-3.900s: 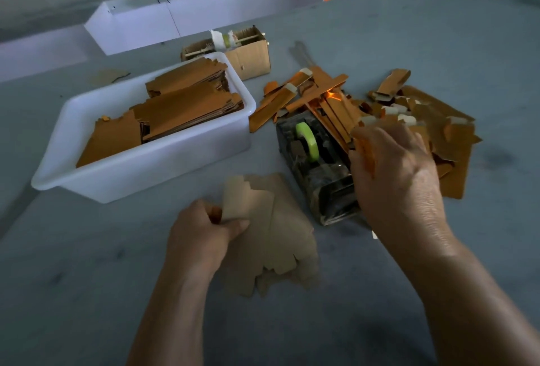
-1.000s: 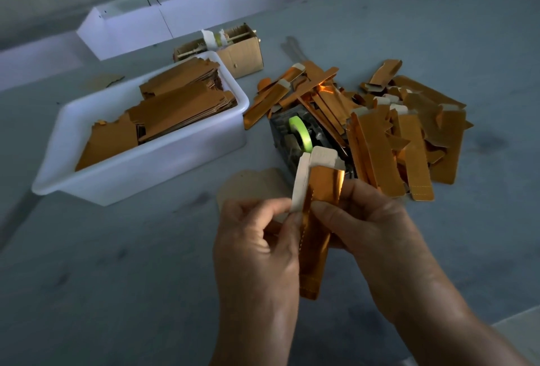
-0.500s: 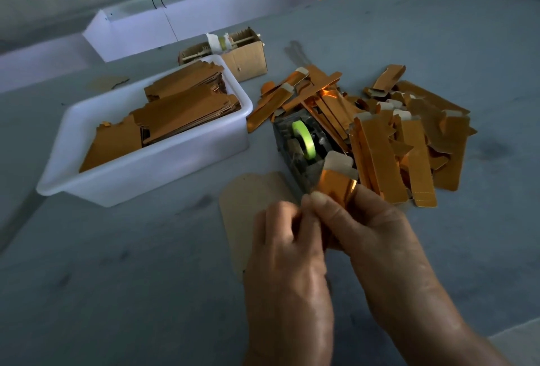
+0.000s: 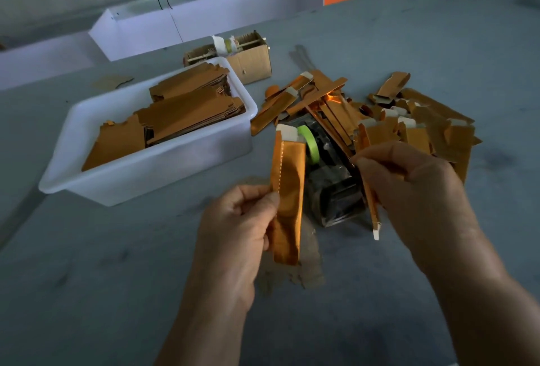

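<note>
Far to the left of the grip, a white tub (image 4: 146, 178) holds stacked flat blanks (image 4: 187, 111), well apart from both hands. The left hand (image 4: 236, 225) pinches an orange foil sleeve (image 4: 287, 190) between thumb and curled fingers along its left, seamed edge. The sleeve stands nearly upright, with its white flap above the pinch and its lower end hanging below it, over a flat kraft blank (image 4: 309, 266) on the table (image 4: 87, 278). Just beyond this grip, between the two hands, sits the tape dispenser (image 4: 333, 181) with its green roll (image 4: 309, 143). The right hand (image 4: 415, 190) is curled round a second, narrow foil piece (image 4: 369, 202) seen edge-on, its white tip pointing down below the fingers. Whether that piece touches the dispenser cannot be told. Beyond the right hand lies the pile of folded sleeves (image 4: 423, 120). The step appears to be sorting or finishing formed sleeves, one in each hand. It is probably done best with the pinch kept on the stiff seam rather than on the hollow face, since the foil looks ready to crease and already shows a soft dent. Each piece should travel flap-first and clear of the dispenser's blade. The two sleeves should be held apart so their edges do not snag.
</note>
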### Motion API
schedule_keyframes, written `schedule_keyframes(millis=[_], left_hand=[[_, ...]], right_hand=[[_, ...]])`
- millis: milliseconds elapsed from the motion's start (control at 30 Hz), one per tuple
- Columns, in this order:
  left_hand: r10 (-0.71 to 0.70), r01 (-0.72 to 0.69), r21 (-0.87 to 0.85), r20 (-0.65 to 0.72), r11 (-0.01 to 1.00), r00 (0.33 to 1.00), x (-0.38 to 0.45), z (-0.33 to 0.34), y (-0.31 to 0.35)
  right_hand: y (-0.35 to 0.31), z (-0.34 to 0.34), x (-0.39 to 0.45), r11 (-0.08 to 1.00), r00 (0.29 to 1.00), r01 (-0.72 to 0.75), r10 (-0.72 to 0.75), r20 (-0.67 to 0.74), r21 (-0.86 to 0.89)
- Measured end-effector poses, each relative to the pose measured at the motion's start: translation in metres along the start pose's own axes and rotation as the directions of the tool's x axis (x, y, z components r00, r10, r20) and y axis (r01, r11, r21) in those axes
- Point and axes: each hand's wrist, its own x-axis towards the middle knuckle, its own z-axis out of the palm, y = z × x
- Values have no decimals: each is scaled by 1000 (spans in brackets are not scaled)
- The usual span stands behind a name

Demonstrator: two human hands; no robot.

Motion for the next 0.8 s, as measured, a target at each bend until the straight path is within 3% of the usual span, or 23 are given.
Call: schedule_keyframes(millis=[200,433,633,733,800], left_hand=[[-67,69,-46,54,997,996,3,11,3],[-73,86,-122,111,989,991,1,23,4],[-90,108,-159,114,981,989,2,35,3],[-63,78,-158,96,984,993,0,36,0],[-47,61,-148,96,987,994,-1,36,-1]], right_hand=[[4,3,12,985,977,-29,64,203,-170],[4,11,14,973,978,-32,77,192,-230],[3,17,14,992,981,-84,99,169,-91],[0,18,7,940,964,-234,192,182,248],[1,16,2,895,959,-272,222,177,354]])
